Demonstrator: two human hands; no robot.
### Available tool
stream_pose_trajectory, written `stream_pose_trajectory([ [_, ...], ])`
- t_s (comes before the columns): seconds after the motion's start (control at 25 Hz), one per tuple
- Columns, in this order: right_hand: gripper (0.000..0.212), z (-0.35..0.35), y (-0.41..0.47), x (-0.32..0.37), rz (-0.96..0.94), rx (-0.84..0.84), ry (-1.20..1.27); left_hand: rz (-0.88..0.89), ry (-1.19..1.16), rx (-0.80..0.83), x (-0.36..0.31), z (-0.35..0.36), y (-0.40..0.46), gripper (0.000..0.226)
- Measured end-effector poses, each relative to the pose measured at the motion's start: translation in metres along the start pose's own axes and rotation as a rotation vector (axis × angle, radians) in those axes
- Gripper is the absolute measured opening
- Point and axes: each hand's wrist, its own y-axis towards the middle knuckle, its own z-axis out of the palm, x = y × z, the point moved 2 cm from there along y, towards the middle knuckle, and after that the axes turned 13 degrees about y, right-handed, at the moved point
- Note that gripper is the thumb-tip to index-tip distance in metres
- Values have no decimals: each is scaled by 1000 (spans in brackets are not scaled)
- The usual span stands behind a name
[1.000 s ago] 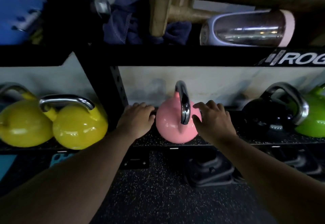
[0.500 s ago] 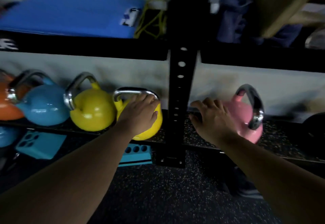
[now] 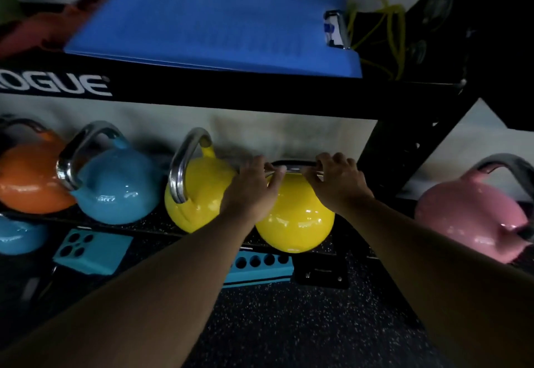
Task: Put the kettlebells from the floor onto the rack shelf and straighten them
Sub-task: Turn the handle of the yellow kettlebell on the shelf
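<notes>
A yellow kettlebell [image 3: 297,223] stands on the low rack shelf [image 3: 150,223], its steel handle lying across my view. My left hand [image 3: 254,191] grips the handle's left end and my right hand [image 3: 338,182] grips its right end. A second yellow kettlebell [image 3: 199,194] stands touching it on the left, handle turned edge-on. Further left on the shelf are a blue kettlebell [image 3: 115,188] and an orange kettlebell [image 3: 29,176]. A pink kettlebell [image 3: 474,217] sits past the black upright [image 3: 404,147] on the right.
The upper shelf holds a folded blue mat [image 3: 208,26] and a yellow band [image 3: 378,20]. Under the shelf lie teal blocks with holes [image 3: 92,252] and another blue kettlebell [image 3: 17,237]. Black speckled rubber floor [image 3: 289,324] lies in front.
My view has swung left along the rack. My right hand left the pink kettlebell and went to the yellow one's handle, where both hands now grip.
</notes>
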Motion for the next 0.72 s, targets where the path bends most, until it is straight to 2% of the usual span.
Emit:
stream_pose_trajectory([
  [0.04,61,4,3,-4,37,28,24,-124,-182,52,-4,12,-1,82],
  [0.12,61,8,7,-7,77,45,140,-320,-478,109,-24,30,-3,90],
  [0.2,58,3,8,-7,97,22,223,-435,-617,101,-39,33,1,92],
  [0.32,52,1,-1,-10,125,-19,253,-333,-657,109,-33,33,10,94],
  [0.4,49,0,-10,-13,133,0,284,-348,-740,98,-26,36,6,94],
  [0.52,45,-3,-12,-11,242,24,533,-418,-760,17,-40,40,0,82],
  [0.6,40,4,-18,-7,273,-49,666,-420,-781,15,-45,40,9,73],
  [0.72,35,22,-38,2,298,-137,759,-222,-703,95,-40,31,34,53],
])
